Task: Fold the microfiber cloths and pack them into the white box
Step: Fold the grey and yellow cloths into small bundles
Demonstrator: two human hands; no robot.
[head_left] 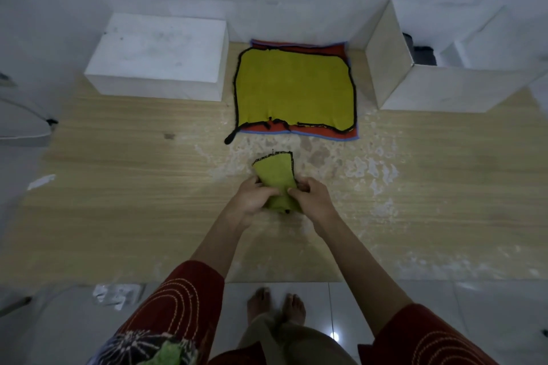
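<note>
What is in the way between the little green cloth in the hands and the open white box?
Nothing visible. Both hands, left and right, hold the folded cloth over bare table. The open box stands at the far right. The flat cloth stack lies beside the box, left of a straight path to it.

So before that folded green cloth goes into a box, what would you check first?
1. Both hands on the cloth: ok. The left hand and right hand pinch the folded green cloth.
2. Fold finished: not ok. Its far end still sticks out loose and tilted.
3. Open box within reach: ok. The open white box stands at the far right.
4. Room inside the box: cannot tell. Only something dark shows inside.
5. Other box: cannot tell. The closed white box on the left shows only its top and sides.
6. More cloths waiting: ok. The flat pile of cloths lies between the boxes.
</note>
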